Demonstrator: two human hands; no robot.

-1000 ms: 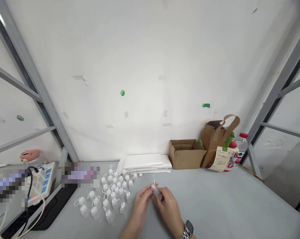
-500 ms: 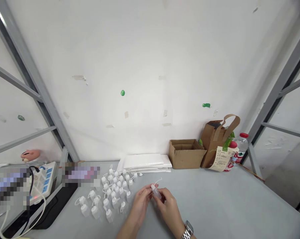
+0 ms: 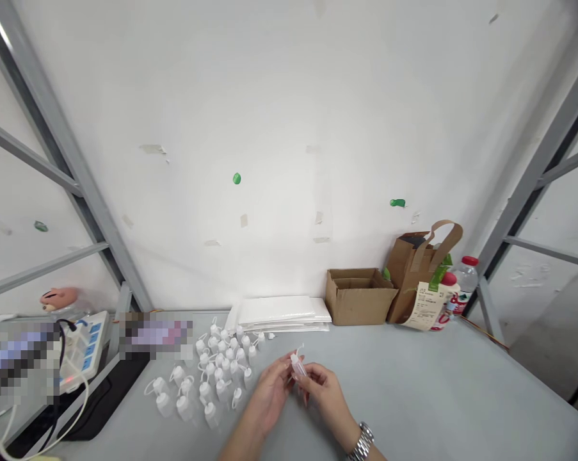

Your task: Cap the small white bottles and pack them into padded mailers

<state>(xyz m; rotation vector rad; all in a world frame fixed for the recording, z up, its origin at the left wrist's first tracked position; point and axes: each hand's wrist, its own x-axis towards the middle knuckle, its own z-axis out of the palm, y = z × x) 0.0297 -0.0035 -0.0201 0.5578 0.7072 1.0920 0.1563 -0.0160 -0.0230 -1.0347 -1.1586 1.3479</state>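
Observation:
Between my two hands is a small translucent squeeze bottle [image 3: 298, 365] with a white cap strap sticking up at its top. My left hand [image 3: 272, 388] has its fingers closed around the bottle's upper left side. From the right, my right hand [image 3: 325, 388] pinches the lower body between thumb and fingers; a metal watch is on that wrist. The bottle tilts, its top leaning left and away. Left of my hands stands a group of several similar small bottles [image 3: 210, 413] with white looped caps on the grey table [image 3: 413, 397].
White flat packages [image 3: 279, 314] lie against the wall. An open cardboard box [image 3: 360, 306], a brown paper bag [image 3: 404, 275] and a red-capped bottle [image 3: 467, 278] stand at the back right. On the left are a power strip [image 3: 84, 352], cables and a black mat [image 3: 109, 397].
The bottle has turned slightly more upright in my hands, and its strap now points up rather than right. My right hand has shifted and rotated a little, showing more of the watch band.

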